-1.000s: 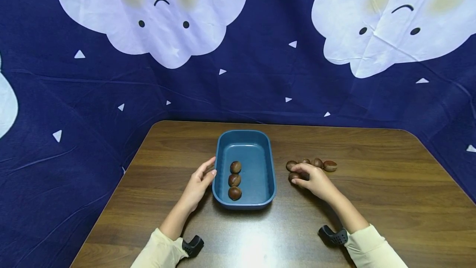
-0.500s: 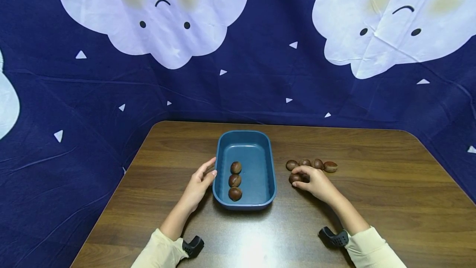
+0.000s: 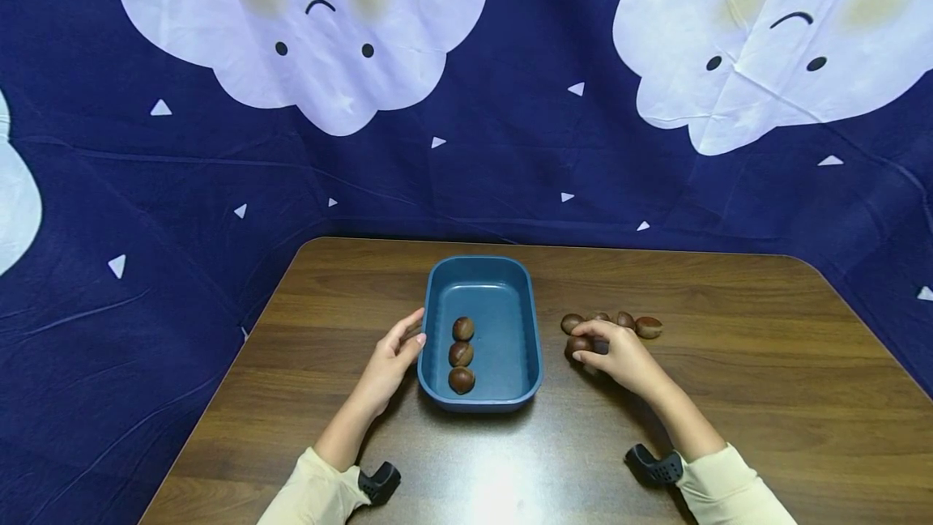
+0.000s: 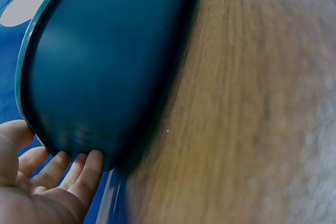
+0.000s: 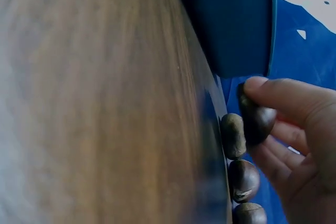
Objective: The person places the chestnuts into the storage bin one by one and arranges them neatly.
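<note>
1. Cloth (image 3: 525,177): dark blue, on the far side, printed with pale clouds (image 3: 313,75) and small white triangles (image 3: 439,142).
2. Surface (image 3: 729,371): brown wood grain, with bright glare at its near middle.
3. Tray (image 3: 504,335): blue with rounded corners, its long sides running near to far.
4. Sleeves (image 3: 313,490): pale yellow, at the near left and near right.
5. Hands, well apart from each other. The left hand (image 3: 389,363) has its fingers extended, tips touching the tray's left wall. The right hand (image 3: 618,353), right of the tray, pinches one chestnut (image 5: 257,121) between thumb and fingers; whether that nut touches the surface, I cannot tell.
6. Mounts (image 3: 379,483): black, one at each sleeve's end.
7. Other chestnuts (image 3: 462,381): three line up near to far in the tray's left half; four more form a left-to-right row on the surface, just beyond the right hand.
</note>
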{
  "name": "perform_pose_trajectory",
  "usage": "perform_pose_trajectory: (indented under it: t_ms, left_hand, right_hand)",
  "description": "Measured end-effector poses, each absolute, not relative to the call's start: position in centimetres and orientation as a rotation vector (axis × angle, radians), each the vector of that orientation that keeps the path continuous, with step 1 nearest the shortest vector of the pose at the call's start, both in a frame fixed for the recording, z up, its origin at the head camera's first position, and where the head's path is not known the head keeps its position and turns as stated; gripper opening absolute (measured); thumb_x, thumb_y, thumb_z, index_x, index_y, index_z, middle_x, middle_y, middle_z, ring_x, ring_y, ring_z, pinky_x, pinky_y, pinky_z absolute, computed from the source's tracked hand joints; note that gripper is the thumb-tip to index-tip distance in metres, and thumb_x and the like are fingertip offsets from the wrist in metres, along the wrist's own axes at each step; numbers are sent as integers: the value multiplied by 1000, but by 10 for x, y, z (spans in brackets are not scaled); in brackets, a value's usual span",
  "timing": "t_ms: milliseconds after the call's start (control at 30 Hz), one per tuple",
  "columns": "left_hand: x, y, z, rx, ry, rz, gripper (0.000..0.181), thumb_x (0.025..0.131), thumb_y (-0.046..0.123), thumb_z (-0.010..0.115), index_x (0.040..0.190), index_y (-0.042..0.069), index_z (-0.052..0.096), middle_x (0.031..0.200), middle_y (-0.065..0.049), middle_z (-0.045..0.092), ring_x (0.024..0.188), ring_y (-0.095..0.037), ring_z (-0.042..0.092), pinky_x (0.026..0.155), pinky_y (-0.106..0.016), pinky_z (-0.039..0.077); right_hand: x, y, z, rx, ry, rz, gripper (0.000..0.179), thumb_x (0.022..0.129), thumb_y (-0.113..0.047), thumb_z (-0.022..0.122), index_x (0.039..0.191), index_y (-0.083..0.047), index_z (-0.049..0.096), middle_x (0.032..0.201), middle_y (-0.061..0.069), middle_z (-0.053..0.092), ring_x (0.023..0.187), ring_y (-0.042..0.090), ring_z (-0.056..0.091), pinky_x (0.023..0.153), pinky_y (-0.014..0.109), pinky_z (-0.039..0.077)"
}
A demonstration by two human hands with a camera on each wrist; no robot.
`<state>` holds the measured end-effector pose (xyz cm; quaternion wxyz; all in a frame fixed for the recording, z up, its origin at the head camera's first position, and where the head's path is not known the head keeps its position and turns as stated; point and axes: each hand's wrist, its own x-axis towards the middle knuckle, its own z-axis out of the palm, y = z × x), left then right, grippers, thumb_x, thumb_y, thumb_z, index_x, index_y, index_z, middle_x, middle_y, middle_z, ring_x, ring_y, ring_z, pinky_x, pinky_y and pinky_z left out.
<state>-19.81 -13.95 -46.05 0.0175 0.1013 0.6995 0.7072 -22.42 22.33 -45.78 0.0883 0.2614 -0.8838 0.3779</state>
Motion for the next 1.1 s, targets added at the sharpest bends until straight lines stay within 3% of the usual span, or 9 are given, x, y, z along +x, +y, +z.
perform_pose_trajectory:
  t_ms: [167, 500, 1100]
  left_hand:
    - [-197, -140, -459, 309, 2179, 2189, 43, 94, 11, 48, 135, 6, 38, 135, -21, 38, 119, -34, 41, 92, -41, 38]
    - [-196, -138, -457, 287, 2185, 2183, 44, 94, 11, 47, 136, 4, 37, 135, -21, 37, 120, -34, 40, 93, -44, 37]
    - [-197, -139, -457, 289, 2196, 2172, 45, 94, 12, 47, 137, 4, 36, 136, -20, 37, 120, -33, 40, 93, -42, 37]
  right_hand:
    - [-227, 218, -448, 797, -2597, 1179, 27, 73, -3, 73, 98, -2, 63, 98, 6, 63, 90, 20, 59, 78, 34, 49]
    - [-236, 202, -429, 771, -2552, 1150, 27, 72, -6, 74, 98, -5, 64, 94, 2, 63, 83, 13, 58, 70, 33, 50]
    - [-262, 153, -400, 923, -2530, 1097, 28, 75, -9, 73, 101, -7, 64, 102, 5, 62, 96, 18, 56, 84, 37, 43]
